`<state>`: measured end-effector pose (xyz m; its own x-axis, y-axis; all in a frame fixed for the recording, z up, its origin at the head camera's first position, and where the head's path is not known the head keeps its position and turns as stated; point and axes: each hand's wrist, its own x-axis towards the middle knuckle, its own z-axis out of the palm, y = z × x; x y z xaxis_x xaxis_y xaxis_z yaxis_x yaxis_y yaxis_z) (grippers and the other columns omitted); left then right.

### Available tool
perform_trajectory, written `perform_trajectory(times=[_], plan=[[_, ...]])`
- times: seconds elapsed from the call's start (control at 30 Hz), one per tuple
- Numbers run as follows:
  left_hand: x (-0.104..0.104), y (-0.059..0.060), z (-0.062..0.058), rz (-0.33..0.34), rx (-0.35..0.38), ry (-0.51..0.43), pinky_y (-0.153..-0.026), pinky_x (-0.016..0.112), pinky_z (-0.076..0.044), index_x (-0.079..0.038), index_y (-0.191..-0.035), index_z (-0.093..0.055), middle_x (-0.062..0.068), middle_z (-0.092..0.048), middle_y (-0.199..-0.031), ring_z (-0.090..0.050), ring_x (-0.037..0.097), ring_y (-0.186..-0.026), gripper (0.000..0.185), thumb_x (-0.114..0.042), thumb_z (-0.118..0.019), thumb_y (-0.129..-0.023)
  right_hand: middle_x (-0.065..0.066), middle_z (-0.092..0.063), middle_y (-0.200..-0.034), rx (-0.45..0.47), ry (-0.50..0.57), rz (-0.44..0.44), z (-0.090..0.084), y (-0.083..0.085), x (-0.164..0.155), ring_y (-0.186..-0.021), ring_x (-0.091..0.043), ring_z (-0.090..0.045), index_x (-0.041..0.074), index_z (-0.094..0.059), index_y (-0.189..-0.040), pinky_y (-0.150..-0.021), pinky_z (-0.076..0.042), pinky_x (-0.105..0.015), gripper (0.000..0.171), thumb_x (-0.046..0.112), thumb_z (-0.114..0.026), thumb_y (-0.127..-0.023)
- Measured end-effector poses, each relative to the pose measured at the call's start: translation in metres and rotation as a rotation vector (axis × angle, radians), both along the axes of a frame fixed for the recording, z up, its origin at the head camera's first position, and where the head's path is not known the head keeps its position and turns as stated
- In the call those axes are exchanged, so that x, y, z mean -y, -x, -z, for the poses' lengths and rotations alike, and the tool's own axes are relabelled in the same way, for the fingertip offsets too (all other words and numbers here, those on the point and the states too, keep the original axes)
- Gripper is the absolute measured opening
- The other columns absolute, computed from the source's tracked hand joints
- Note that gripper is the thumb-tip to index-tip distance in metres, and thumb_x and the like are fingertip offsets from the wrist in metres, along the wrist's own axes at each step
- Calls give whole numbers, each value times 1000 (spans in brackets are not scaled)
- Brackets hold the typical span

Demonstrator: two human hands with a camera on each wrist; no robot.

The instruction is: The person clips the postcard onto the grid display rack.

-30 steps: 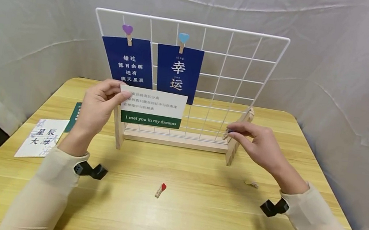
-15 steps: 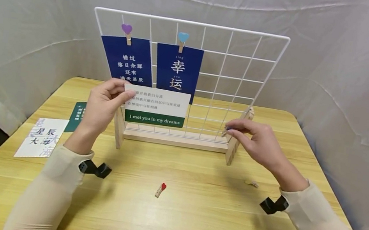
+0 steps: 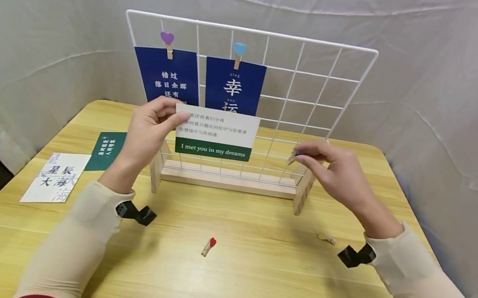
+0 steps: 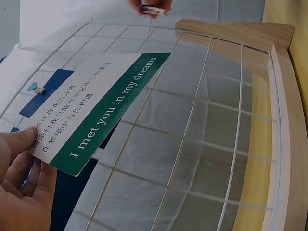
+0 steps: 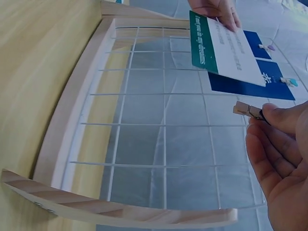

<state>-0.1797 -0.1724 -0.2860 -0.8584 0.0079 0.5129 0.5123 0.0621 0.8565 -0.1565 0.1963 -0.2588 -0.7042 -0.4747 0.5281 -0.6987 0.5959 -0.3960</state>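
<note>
A white and green card (image 3: 218,133) reading "I met you in my dreams" is pinched at its left edge by my left hand (image 3: 149,136). It is in front of a white wire grid (image 3: 293,90) and hides the lower part of a blue card (image 3: 234,84). My right hand (image 3: 334,172) pinches a small wooden clothespin (image 5: 247,110) near the grid's right side. Only the clothespin's wooden end shows clearly; the fingers cover the rest. Two blue cards hang on the grid, under a purple heart clothespin (image 3: 167,39) and a light blue heart clothespin (image 3: 239,52).
A red heart clothespin (image 3: 209,246) lies on the wooden table (image 3: 247,282). Farther right lies a yellow-topped clothespin (image 3: 327,239). At the left are a white card (image 3: 53,179) and a dark green card (image 3: 105,150). A wooden base (image 3: 227,183) supports the grid.
My left hand has carried the white and green card to the right and slightly up. My right hand has risen a little with the clothespin.
</note>
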Motion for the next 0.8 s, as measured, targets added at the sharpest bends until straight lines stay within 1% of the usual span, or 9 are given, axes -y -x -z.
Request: perform_trajectory(times=[0.2, 0.4, 0.47, 0.57, 0.7, 0.8], plan=[[-16, 7, -2, 21, 7, -1, -75, 24, -52, 1, -107, -66, 4, -73, -95, -66, 17, -81, 19, -11, -68, -93, 6, -72, -96, -27, 0, 9, -10, 4, 5, -82, -9, -67, 10, -72, -108, -72, -50, -17, 16, 9, -69, -92], [-34, 16, -4, 53, -31, -11, -73, 24, -52, 1, -106, -67, 6, -74, -95, -67, 17, -81, 17, -10, -68, -93, 5, -73, -93, -60, 30, -13, -21, 9, 10, -80, -9, -68, 8, -73, -104, -71, -50, -15, 14, 6, -70, -90], [-39, 18, -5, 59, -35, -14, -71, 24, -50, 1, -105, -67, 5, -74, -94, -67, 17, -80, 16, -10, -68, -93, 4, -73, -92, -59, 34, -9, -25, 10, 11, -80, -10, -68, 7, -73, -104, -71, -50, -15, 14, 6, -70, -90], [-47, 19, -7, 67, -34, -20, -70, 24, -48, -1, -105, -67, 5, -73, -94, -65, 17, -78, 17, -11, -68, -93, 3, -73, -92, -63, 34, 22, -31, 10, 13, -79, -10, -68, 7, -73, -105, -69, -49, -14, 15, 7, -70, -90], [-54, 19, -11, 46, -41, -12, -67, 25, -46, -1, -106, -67, 6, -73, -93, -63, 18, -77, 19, -13, -69, -92, 2, -74, -94, -76, 39, 66, -41, 11, 15, -79, -5, -67, 8, -74, -106, -67, -49, -13, 16, 10, -71, -90], [-58, 18, -14, 28, -54, 0, -68, 24, -49, -1, -106, -67, 7, -73, -94, -65, 17, -78, 20, -15, -69, -92, 1, -74, -96, -80, 52, 69, -47, 11, 16, -79, 0, -66, 7, -75, -105, -68, -50, -13, 16, 9, -72, -90]])
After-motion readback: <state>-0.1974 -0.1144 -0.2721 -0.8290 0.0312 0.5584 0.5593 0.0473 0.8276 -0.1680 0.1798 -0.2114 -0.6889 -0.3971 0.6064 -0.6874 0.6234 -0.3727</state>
